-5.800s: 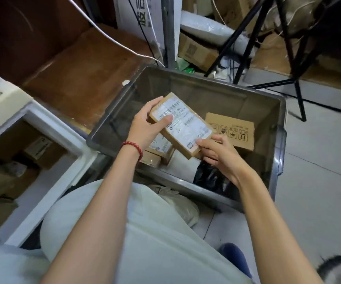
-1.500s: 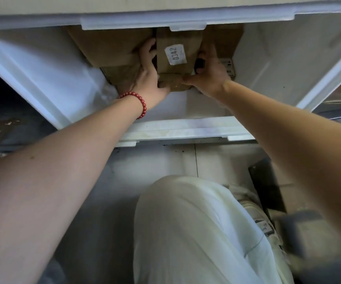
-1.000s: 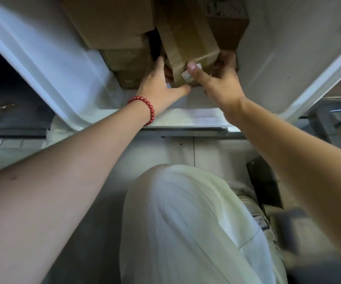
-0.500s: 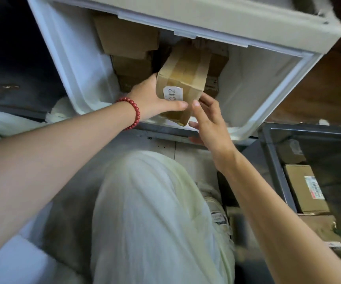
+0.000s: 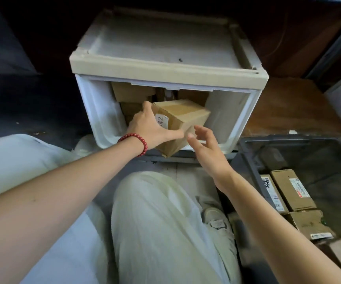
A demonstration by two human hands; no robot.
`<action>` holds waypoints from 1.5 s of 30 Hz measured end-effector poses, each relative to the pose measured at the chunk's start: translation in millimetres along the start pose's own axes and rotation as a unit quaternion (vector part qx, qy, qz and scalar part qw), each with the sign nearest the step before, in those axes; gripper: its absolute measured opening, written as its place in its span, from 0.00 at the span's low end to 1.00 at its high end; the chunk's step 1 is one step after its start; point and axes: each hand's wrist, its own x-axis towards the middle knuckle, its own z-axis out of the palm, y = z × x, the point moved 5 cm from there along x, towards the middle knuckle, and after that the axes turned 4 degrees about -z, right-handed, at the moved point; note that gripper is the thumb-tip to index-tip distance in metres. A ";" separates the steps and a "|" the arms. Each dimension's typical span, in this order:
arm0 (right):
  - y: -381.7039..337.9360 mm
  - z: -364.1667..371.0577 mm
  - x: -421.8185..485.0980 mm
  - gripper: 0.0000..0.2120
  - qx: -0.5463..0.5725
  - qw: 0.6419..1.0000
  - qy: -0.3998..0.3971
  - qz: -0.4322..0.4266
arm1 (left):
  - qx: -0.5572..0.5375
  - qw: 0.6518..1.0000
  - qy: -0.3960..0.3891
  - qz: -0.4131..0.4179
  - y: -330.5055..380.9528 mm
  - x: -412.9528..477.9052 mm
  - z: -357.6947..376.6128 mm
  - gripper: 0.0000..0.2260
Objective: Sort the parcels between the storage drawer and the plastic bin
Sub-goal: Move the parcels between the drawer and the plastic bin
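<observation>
Mid-sort, I'd say: both containers already have parcels in them and one is in hand at the drawer mouth, so there's clearly more to go. Can't tell how many are left, or whether this one is going in or coming out.

The storage drawer (image 5: 95, 111) takes up the upper middle of the frame, a white tub pulled out from under a beige housing. Toward its back there's a stack of brown cartons (image 5: 132, 93), at least three, partly hidden in shadow.

The plastic bin (image 5: 247, 160) sits at the right edge, grey and see-through. Along its lower side are a few labelled boxes (image 5: 292, 189) lying flat, packed beside each other, with a scruffier one below them.

The parcel (image 5: 184, 117) being handled is a plain cardboard cube, tilted. It hangs over the drawer's front lip at the centre of the frame. A white sticker on it shows digits ending in 42.

The left hand (image 5: 151, 128) has it, fingers curled over the top left corner and thumb stretched along the front face. The right hand (image 5: 208, 152) holds nothing; it's spread wide just beside the box's lower right edge, and I can't tell if it's touching.

There's a red bead bracelet (image 5: 136, 140) on the left wrist.
</observation>
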 end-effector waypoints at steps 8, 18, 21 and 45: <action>-3.7 -22.6 -6.6 0.39 0.055 0.995 0.054 0.067 | -0.118 0.987 -0.092 -0.054 -1.5 -18.1 -31.3 0.45; 3.8 -30.3 -0.1 0.27 0.087 0.989 0.061 0.107 | -0.275 0.937 -0.199 -0.082 -29.7 -2.3 -45.3 0.42; 11.9 -29.4 0.0 0.28 0.088 0.985 0.071 0.129 | -0.256 0.942 -0.212 -0.043 -28.3 3.8 -35.8 0.42; 54.7 -169.8 -76.8 0.27 0.269 0.910 0.293 0.118 | -0.023 0.933 -0.246 0.262 118.8 -10.0 79.8 0.47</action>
